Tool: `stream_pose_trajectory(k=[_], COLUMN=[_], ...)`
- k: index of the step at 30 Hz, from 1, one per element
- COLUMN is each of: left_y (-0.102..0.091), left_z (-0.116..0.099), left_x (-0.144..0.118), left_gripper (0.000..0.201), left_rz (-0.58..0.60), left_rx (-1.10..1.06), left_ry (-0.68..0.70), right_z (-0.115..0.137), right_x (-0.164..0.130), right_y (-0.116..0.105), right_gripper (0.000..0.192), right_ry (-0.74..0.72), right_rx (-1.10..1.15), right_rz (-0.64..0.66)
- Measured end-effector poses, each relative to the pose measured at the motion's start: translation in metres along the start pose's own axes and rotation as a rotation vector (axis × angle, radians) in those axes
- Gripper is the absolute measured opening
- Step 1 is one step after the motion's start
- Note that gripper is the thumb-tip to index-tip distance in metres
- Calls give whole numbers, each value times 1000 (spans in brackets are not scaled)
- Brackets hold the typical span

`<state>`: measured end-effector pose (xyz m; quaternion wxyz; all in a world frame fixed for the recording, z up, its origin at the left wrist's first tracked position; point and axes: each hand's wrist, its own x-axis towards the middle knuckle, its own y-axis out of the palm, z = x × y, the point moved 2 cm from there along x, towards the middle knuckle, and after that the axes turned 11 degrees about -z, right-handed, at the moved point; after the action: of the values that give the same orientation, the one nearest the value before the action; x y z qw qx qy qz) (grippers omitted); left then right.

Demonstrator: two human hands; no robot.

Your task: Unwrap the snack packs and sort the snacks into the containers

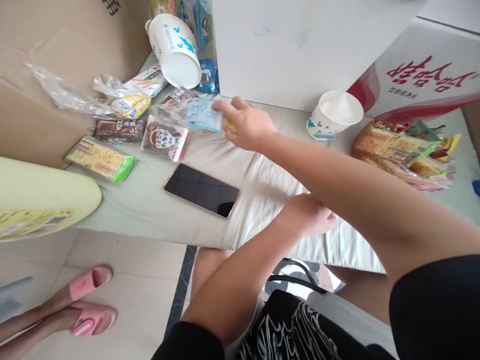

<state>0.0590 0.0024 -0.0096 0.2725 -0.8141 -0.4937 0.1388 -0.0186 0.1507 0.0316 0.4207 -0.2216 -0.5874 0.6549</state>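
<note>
Blue snack packet [202, 115] sits pinched in the right hand [245, 124]; left hand [307, 215] rests loosely curled, holding nothing.

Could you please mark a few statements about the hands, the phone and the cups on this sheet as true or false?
1. The right hand reaches across to a light blue packet. True.
2. The phone lies with its dark screen up on the sheet. True.
3. The left hand holds the phone. False: it rests on the sheet, well apart from the phone.
4. Both paper cups stand upright. False: the cup by the white box stands upright, but the far cup lies tipped on its side.
5. The green-edged cracker pack lies left of the phone. True.
</note>
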Motion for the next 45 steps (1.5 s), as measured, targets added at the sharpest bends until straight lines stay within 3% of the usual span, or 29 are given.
stream_pose_trajectory(k=[4,8,10,13,15,18,21,25,28,30,34,38,45], left_y=[-14,-31,-34,-26,-17,-9,-14,-23,-20,-15,-8,-9,-3], left_z=[0,6,8,7,7,13,18,18,16,16,18,20,19], left_x=[-4,4,10,18,22,27,30,27,26,25,26,24,21], left_gripper=[26,14,19,42,50,46,35,26,28,33,43,49,55], left_rz=[109,-17,-118,-173,-206,-300,-334,-218,-126,-94,-82,-98,-109], left_rx=[74,-147,-447,-914,-1039,-1046,-1054,-1050,-1028,-995,-923,-855,-682], left_ry=[-32,-235,-310,-382,-430,-496,-557,-611,-606,-591,-526,-423,-261], right_z=[-60,-106,-111,-100,-90,-90,-111,-132,-125,-117,-110,-113,-104], right_x=[-72,-163,-206,-256,-279,-304,-320,-319,-309,-304,-302,-302,-300], right_y=[-33,-64,-68,-58,-51,-46,-46,-42,-39,-39,-41,-37,-30], right_gripper=[59,58,58,57,59,66,55,57,59,47,24,22,25], right_ry=[125,284,319,336,324,287,309,284,226,169,63,41,139], right_rx=[-14,-15,-8,23,83,301,543,457,353,350,424,519,629], right_rz=[-143,-413,-533,-577,-562,-573,-579,-550,-474,-439,-445,-425,-600])
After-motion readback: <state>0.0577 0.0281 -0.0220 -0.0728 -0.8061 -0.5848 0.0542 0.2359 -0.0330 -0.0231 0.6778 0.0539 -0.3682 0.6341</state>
